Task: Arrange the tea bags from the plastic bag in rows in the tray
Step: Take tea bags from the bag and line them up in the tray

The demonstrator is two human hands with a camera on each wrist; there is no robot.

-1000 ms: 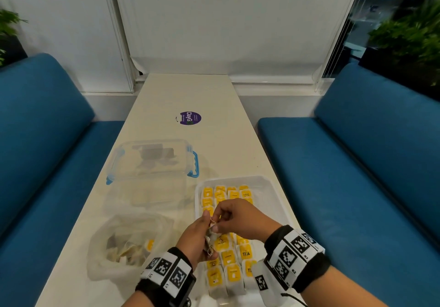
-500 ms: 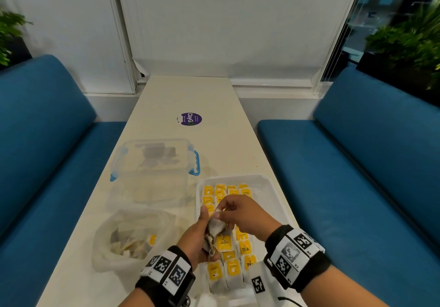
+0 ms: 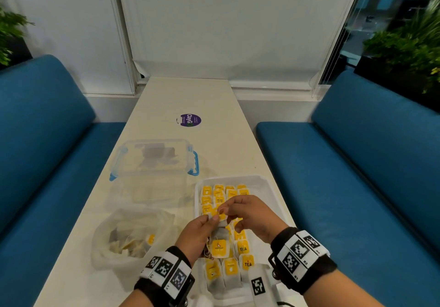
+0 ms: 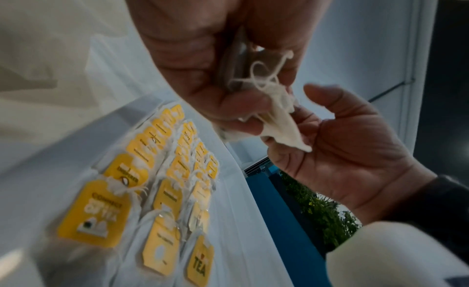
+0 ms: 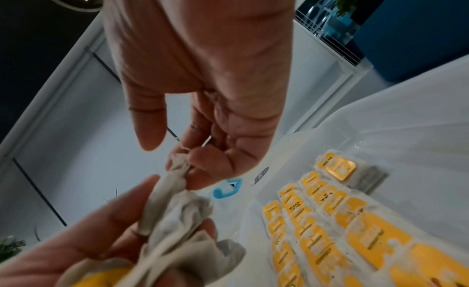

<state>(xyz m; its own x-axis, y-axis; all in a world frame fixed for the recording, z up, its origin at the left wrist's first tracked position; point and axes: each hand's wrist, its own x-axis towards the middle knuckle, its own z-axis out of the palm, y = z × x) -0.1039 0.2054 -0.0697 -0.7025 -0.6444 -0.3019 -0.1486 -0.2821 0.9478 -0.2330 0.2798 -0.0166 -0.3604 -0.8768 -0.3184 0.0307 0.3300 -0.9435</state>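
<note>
Crumpled paper tea bag (image 3: 220,234) pinched between hands, over white plastic tray (image 3: 269,185).

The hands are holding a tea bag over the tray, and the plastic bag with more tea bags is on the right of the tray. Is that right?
Not quite. The plastic bag is on the left of the tray, as the head view shows. The rest is right: the left hand and right hand hold a tea bag over the tray.
</note>
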